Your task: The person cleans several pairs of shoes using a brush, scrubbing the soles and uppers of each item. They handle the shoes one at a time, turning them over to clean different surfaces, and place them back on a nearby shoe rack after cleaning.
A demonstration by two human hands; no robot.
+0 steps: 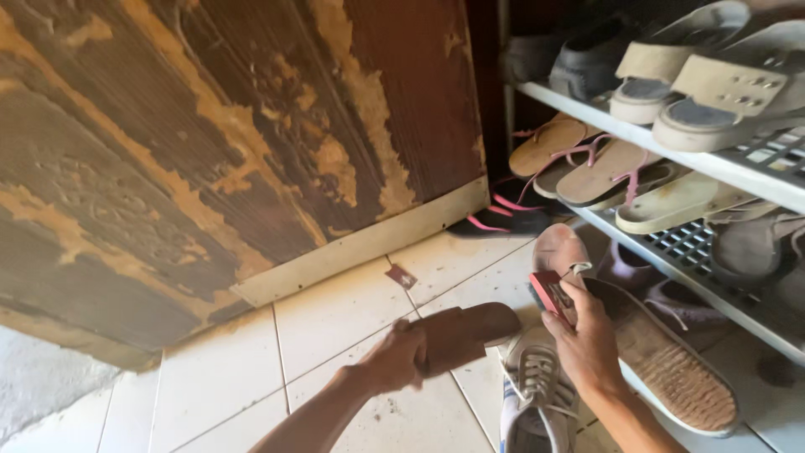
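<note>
My left hand (394,359) grips the heel end of a dark brown slipper (470,331), held low over the white tiled floor (335,319). My right hand (587,340) holds a small red brush or block (550,289) near the toe of a pale pink shoe (560,248). Just below my hands lies a grey-and-white laced sneaker (537,390). To the right of it, a shoe lies with its woven tan insole (675,369) facing up.
A white shoe rack (738,172) on the right carries sandals, flip-flops (604,168) and grey shoes on its shelves. A worn, peeling wooden door (210,143) fills the left. Black-and-pink sandals (503,218) lie by the door's foot. A small dark red scrap (402,276) rests on the tiles.
</note>
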